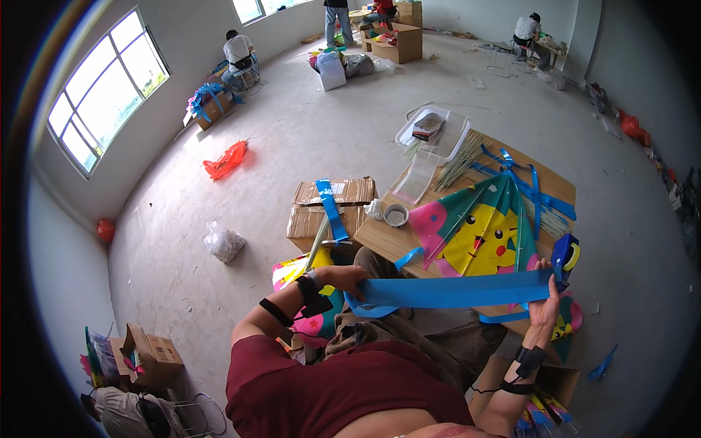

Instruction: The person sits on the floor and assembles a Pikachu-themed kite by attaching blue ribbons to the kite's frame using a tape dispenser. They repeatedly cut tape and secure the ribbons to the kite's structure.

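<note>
A wide blue ribbon (460,292) is stretched flat between my two hands, just in front of the table edge. My left hand (346,280) is closed on its left end, where more of the strip hangs in a loop. At the other end, my right hand (545,301) grips the ribbon with palm turned up, close to a blue tape dispenser (564,255). Behind the ribbon, a kite (478,233) with a yellow cartoon face and green and pink panels lies on the wooden table (380,232). Thin sticks cross the kite.
A tape roll (396,215), thin sticks (458,162) and a clear plastic tray (447,142) sit on the table. Left of it stands a cardboard box (303,223) with a blue strip on top. Several people work farther back. An orange bag (226,160) lies on the floor.
</note>
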The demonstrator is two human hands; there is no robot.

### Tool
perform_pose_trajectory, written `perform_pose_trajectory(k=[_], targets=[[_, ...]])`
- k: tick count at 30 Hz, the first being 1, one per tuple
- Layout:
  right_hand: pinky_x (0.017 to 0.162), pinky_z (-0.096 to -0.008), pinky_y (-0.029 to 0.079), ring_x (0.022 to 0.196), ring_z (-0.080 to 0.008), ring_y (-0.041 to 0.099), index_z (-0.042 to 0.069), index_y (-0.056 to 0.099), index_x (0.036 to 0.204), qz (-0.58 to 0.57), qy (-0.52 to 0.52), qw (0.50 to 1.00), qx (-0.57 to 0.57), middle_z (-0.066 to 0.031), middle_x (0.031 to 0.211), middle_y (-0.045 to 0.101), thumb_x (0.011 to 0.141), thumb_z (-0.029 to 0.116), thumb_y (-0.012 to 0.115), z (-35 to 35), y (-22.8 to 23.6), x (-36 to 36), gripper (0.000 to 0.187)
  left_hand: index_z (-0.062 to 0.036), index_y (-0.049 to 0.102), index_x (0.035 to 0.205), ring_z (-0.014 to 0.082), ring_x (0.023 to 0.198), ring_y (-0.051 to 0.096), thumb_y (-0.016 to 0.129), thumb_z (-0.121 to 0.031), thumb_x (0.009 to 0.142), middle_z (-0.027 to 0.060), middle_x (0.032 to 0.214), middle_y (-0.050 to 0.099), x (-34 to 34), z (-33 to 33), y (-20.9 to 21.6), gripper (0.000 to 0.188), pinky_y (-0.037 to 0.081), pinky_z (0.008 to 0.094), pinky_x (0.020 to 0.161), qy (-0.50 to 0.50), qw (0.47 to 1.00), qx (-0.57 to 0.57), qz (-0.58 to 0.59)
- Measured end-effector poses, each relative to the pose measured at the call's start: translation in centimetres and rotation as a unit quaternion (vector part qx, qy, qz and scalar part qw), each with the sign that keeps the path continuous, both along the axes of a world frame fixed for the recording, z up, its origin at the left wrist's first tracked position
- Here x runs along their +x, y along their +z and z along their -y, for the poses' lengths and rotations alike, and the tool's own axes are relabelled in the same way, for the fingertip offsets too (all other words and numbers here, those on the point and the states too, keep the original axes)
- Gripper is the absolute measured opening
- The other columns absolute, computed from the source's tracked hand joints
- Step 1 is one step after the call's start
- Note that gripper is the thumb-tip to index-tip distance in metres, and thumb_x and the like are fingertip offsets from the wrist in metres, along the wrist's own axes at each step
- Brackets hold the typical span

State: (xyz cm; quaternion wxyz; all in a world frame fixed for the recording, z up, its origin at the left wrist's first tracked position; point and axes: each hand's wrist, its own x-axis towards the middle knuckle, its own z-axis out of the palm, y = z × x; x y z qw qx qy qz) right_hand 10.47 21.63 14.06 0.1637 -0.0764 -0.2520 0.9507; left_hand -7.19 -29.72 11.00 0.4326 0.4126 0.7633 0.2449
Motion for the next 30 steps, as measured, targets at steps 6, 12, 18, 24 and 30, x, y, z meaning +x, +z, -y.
perform_pose_trajectory(k=[6,12,18,24,30], targets=[[0.119,-0.0422,0.035,0.138,-0.0256,0.046,0.000,0.044,0.145,0.006,-0.007,1.000,-0.002,-0.0128,0.146,0.052,0.103,0.015,0.053,0.2,-0.4,0.0,0.045,0.0002,0.068,0.114,0.0173,0.078,0.068,0.083,-0.025,0.077,0.0132,0.090,0.073,0.4,0.5,-0.1,0.047,0.055,0.0335,0.071,0.026,0.999,0.011,0.016],[0.119,-0.0425,0.032,0.137,-0.0270,0.047,0.000,0.045,0.144,0.010,-0.010,0.999,0.046,-0.0140,0.140,0.057,0.103,0.019,0.054,0.6,0.0,-0.8,0.045,0.0008,0.068,0.112,0.0147,0.078,0.068,0.081,-0.025,0.081,0.0110,0.090,0.074,-0.2,0.2,1.4,0.042,0.056,0.0324,0.071,-0.001,1.000,0.001,-0.028],[0.111,-0.0442,0.044,0.128,-0.0312,0.056,-0.004,0.051,0.132,0.022,-0.019,0.996,0.084,-0.0195,0.134,0.059,0.104,0.019,0.052,3.9,2.8,-3.7,0.036,0.0003,0.070,0.109,0.0126,0.080,0.067,0.083,-0.027,0.080,0.0078,0.088,0.074,0.4,1.6,1.8,0.041,0.054,0.0312,0.073,0.055,0.995,-0.079,-0.012],[0.109,-0.0419,0.047,0.129,-0.0313,0.056,-0.004,0.051,0.132,0.053,-0.018,0.993,0.101,-0.0203,0.134,0.059,0.106,0.018,0.049,6.2,3.0,-3.7,0.034,-0.0003,0.070,0.109,0.0171,0.078,0.069,0.085,-0.030,0.078,0.0114,0.089,0.074,0.8,3.7,0.0,0.046,0.054,0.0340,0.072,0.072,0.992,-0.104,-0.002],[0.107,-0.0418,0.049,0.124,-0.0310,0.060,-0.005,0.054,0.130,0.054,0.000,0.993,0.102,-0.0205,0.127,0.064,0.106,0.019,0.047,8.2,2.1,-4.2,0.035,0.0024,0.070,0.106,0.0199,0.079,0.070,0.086,-0.037,0.075,0.0130,0.088,0.074,2.4,6.5,-1.4,0.053,0.054,0.0341,0.074,0.114,0.989,-0.093,0.031]])
